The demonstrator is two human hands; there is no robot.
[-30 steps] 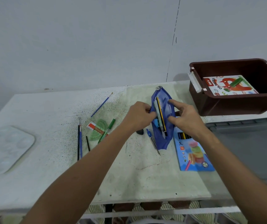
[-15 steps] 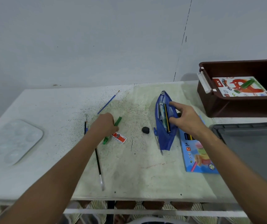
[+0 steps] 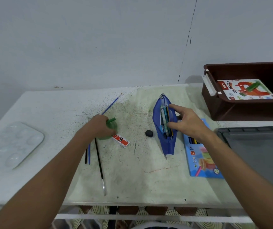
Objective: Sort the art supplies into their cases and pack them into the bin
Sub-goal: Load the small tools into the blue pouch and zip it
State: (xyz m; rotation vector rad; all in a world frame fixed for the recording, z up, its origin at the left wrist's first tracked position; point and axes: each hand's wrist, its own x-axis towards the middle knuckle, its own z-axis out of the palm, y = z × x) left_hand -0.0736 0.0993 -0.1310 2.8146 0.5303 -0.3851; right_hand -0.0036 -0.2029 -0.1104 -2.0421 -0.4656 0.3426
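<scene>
A blue pencil pouch (image 3: 165,142) lies unzipped mid-table with pens and pencils inside. My right hand (image 3: 186,123) holds its right edge, spreading the mouth. My left hand (image 3: 99,126) is closed around a green pen (image 3: 111,120) and rests on a green protractor (image 3: 107,137) and a red-and-white ruler (image 3: 121,140). A black eraser (image 3: 149,133) sits between the hands. A blue colour-pencil box (image 3: 201,159) lies right of the pouch. The brown bin (image 3: 241,109) at the far right holds an oil pastels box (image 3: 246,90).
A black brush (image 3: 99,162) and two thin brushes (image 3: 87,152) lie below my left hand; a blue brush (image 3: 114,102) lies beyond it. A clear paint palette (image 3: 13,144) sits far left. A grey lid (image 3: 257,152) lies at the right. The table (image 3: 140,179) front edge is close.
My left hand left the pouch, moved left to the green pen and ruler, and closed around the pen. My right hand stays on the pouch.
</scene>
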